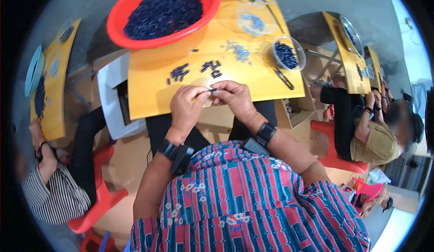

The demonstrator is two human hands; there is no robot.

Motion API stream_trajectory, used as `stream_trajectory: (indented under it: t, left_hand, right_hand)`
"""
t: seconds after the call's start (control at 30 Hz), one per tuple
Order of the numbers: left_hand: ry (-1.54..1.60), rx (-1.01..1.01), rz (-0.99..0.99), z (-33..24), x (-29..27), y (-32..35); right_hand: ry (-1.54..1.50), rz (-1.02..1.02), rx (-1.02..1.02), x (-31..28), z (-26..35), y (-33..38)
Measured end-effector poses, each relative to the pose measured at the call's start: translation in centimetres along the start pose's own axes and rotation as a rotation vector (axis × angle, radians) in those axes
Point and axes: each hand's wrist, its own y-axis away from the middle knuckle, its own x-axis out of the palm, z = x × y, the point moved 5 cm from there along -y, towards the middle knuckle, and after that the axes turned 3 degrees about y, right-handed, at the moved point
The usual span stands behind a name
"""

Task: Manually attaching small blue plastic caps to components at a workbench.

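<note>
Both hands meet at the near edge of the yellow table (149, 93). My left hand (187, 105) and my right hand (235, 99) pinch one small black piece (213, 90) between thumbs and fingertips; its exact kind is too small to make out. Just beyond the fingers lie two loose groups of similar dark pieces, a left group (179, 73) and a right group (211, 66). Farther off, small silvery-blue bits (239, 52) are scattered on the tabletop.
A large red basin (118, 30) heaped with dark pieces stands at the far left. On the right are a clear tub of dark pieces (285, 55), a tub of pale bits (254, 22) and a black pen-like tool (284, 78). Other people sit at tables on both sides.
</note>
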Motion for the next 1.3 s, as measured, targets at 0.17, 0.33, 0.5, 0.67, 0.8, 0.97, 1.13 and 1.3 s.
stream_trajectory:
  t: [0.17, 0.33, 0.5, 0.67, 0.8, 0.97, 1.13, 1.3]
  left_hand:
    - [-0.048, 0.002, 0.046, 0.2, 0.1, 0.4]
    - [-0.053, 0.039, 0.06, -0.3, -0.2, 0.4]
    - [-0.074, 0.029, 0.049, -0.2, 0.1, 0.2]
    - [-0.101, 0.018, 0.06, -0.5, -0.1, 0.3]
    - [-0.102, 0.018, 0.071, -0.3, -0.1, 0.4]
    - [-0.084, 0.006, 0.084, -0.5, -0.2, 0.5]
    - [-0.098, 0.034, 0.091, -0.7, -0.2, 0.5]
    - [-0.086, 0.035, 0.08, -1.1, -0.4, 0.6]
  right_hand:
    - [0.151, -0.24, -0.27, -4.0, 4.3, -0.1]
    - [0.577, -0.596, -0.633, -12.0, 10.6, 0.5]
    - [0.9, -0.75, -0.595, -15.5, 11.8, 0.2]
    - [0.826, -0.503, -0.635, -10.7, 8.6, -0.9]
    - [0.889, -0.271, -0.639, -4.5, 6.7, -1.5]
    - [0.895, -0.193, -0.576, -2.3, 6.4, -2.7]
    - [0.953, -0.157, -0.684, -1.3, 7.2, -4.3]
    - [1.117, -0.112, -0.776, 1.0, 8.0, -5.2]
